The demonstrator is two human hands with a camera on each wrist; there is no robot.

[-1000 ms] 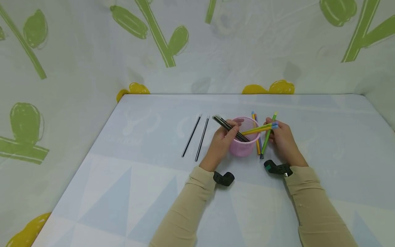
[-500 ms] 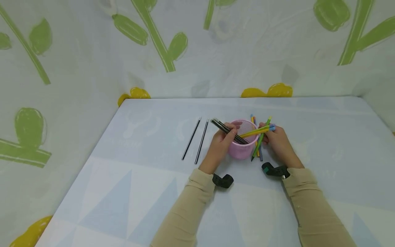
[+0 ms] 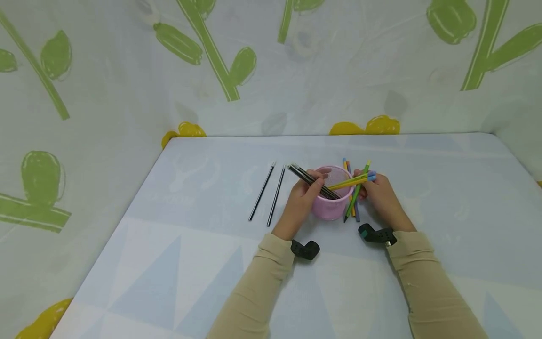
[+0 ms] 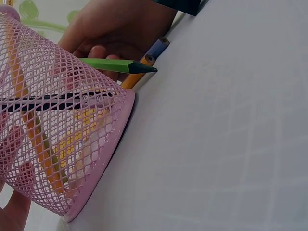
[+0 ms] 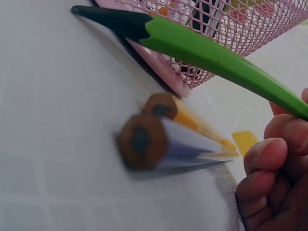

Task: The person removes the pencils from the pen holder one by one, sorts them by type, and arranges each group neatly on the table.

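Observation:
In the head view, a pink mesh pen holder [image 3: 328,209] stands on the table. My left hand [image 3: 298,200] grips its left side, with the thumb and fingers up near the rim. Black pencils [image 3: 309,176] lean out of it to the left, and yellow and green pencils [image 3: 353,181] with blue ends lean out to the right. My right hand [image 3: 381,195] pinches a green pencil [image 5: 216,57], its dark point angled down beside the holder. Behind that pencil, a purple-blue pencil [image 5: 185,144] and an orange one [image 5: 192,115] lie on the table, side by side.
Two black pencils [image 3: 269,195] lie apart on the table, left of my left hand. A pale wall covering [image 3: 296,84] with green plant prints rises behind the table's far edge. Black wrist cameras [image 3: 306,250] sit at both cuffs.
My right hand has shifted left with the green pencil, bringing its point nearer the pen holder. The left hand keeps its grip. The head view has tilted slightly up.

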